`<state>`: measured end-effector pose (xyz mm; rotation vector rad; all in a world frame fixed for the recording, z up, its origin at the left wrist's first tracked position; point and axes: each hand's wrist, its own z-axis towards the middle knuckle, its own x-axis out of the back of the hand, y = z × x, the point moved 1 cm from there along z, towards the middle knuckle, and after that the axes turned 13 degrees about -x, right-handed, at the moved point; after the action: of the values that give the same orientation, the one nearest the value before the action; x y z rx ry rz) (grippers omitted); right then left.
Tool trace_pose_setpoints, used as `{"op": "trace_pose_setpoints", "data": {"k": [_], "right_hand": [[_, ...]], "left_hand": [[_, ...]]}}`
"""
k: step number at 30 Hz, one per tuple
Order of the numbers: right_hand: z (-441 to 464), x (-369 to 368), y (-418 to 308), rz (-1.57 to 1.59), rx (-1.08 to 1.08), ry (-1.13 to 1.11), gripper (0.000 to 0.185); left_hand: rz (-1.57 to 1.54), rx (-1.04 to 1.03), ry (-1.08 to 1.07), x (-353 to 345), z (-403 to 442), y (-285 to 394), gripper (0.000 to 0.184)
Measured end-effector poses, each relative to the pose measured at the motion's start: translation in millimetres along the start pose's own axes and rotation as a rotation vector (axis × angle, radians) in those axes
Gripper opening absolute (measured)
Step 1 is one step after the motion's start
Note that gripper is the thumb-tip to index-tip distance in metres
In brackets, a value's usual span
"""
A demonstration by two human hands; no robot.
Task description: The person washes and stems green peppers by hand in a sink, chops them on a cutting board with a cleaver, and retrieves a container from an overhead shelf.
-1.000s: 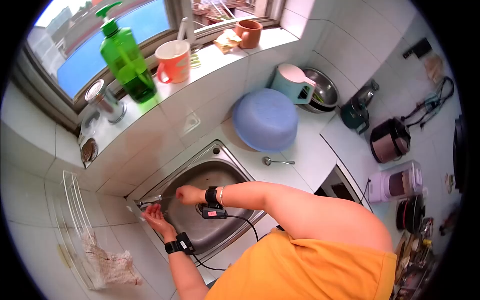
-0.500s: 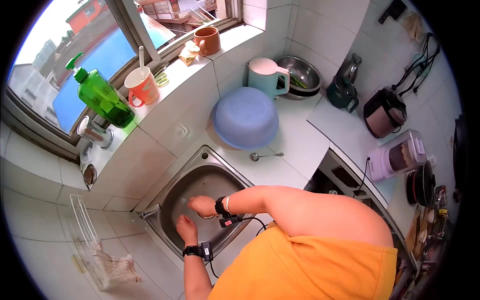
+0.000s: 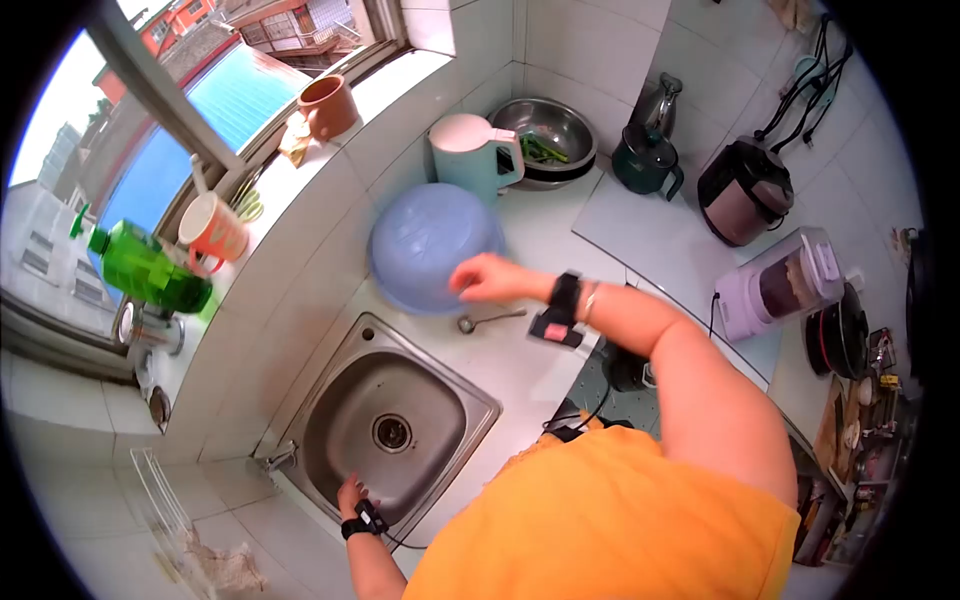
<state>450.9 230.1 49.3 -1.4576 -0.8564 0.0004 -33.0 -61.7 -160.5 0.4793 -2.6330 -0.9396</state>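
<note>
My right hand (image 3: 485, 278) is raised over the counter, its fingers curled together beside the right side of an upturned blue basin (image 3: 425, 240); whether it touches the rim is unclear. A metal spoon (image 3: 490, 320) lies on the counter just below that hand. Over the near left edge of the steel sink (image 3: 455, 440) is my left hand (image 3: 354, 495), with its fingers apart and nothing in them. The sink holds nothing visible but its drain (image 3: 391, 432). A faucet (image 3: 280, 458) stands at the sink's left corner.
A teal jug (image 3: 465, 155) and a steel bowl with green vegetables (image 3: 548, 135) stand behind the basin. Green bottle (image 3: 150, 268) and mugs line the windowsill. Cooker (image 3: 740, 190) and purple-framed appliance (image 3: 775, 285) are at right.
My right hand has left the sink and moved up and right to the blue basin. My left hand has moved toward the sink's near left edge, and its fingers have spread. The view has shifted rightward.
</note>
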Motion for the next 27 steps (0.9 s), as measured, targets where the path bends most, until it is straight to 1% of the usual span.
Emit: {"op": "trace_pose_setpoints", "data": {"k": [1,2,3,4,5,6,7,8,10,11,12,14,15,16,17,18,20,21,23,24,25,27], "right_hand": [[3,41,33,0.022,-0.060,0.000,0.022],[2,86,63,-0.012,-0.081,0.068,0.020],[8,127,98,0.016,-0.212,0.130,0.020],[3,168,100,0.103,-0.519,0.201,0.020],[19,207,145,0.097,-0.508,0.263,0.019],[28,238,157,-0.084,-0.466,0.326,0.016],[39,262,173,0.019,-0.582,0.424,0.010],[55,284,192,0.095,-0.643,0.472,0.006],[116,321,275,-0.291,-0.643,0.356,0.015],[125,328,277,0.004,-0.794,0.448,0.025],[127,325,272,-0.111,-0.714,0.424,0.031],[144,325,269,-0.372,-0.872,0.217,0.050],[152,319,279,-0.415,-0.815,0.180,0.061],[162,314,287,-0.361,-0.855,0.072,0.073],[170,310,291,-0.308,-0.894,-0.037,0.085],[179,304,294,-0.310,-0.889,-0.051,0.085],[190,286,295,-0.509,-1.034,0.137,0.106],[193,281,293,-0.516,-1.029,0.125,0.106],[197,275,288,-0.538,-1.186,0.204,0.120],[204,271,300,-0.690,-1.098,0.242,0.113],[210,277,313,-0.700,-1.091,0.229,0.113],[211,287,306,-0.544,-1.054,0.069,0.099]], "left_hand": [[0.049,-0.001,0.018,-4,-11,8,0.065],[0.046,-0.012,0.050,-10,-16,8,0.065],[0.048,-0.019,0.087,-10,-22,6,0.065],[0.043,0.001,0.141,-8,-27,6,0.059],[0.030,0.022,0.194,-15,-31,6,0.054],[0.025,0.040,0.238,-18,-42,9,0.052],[-0.014,0.054,0.279,-24,-53,15,0.049],[-0.014,0.054,0.280,-31,-68,23,0.046],[-0.004,0.054,0.324,-42,-91,46,0.044],[0.006,0.059,0.337,-51,-99,48,0.044],[0.017,0.057,0.359,-57,-106,53,0.044],[0.021,0.044,0.405,-64,-124,64,0.044],[0.034,0.021,0.439,-65,-128,69,0.044],[0.061,-0.002,0.484,-61,-128,67,0.040],[0.057,0.006,0.495,-62,-129,67,0.040],[0.060,0.011,0.509,-62,-130,67,0.037],[0.062,0.028,0.530,-67,-137,66,0.034],[0.054,0.035,0.533,-74,-141,71,0.031],[0.038,0.050,0.543,-88,-147,79,0.029],[0.017,0.046,0.565,-94,-150,81,0.027],[-0.003,0.044,0.588,-100,-154,81,0.027],[-0.006,0.038,0.597,-106,-159,80,0.025]]}}
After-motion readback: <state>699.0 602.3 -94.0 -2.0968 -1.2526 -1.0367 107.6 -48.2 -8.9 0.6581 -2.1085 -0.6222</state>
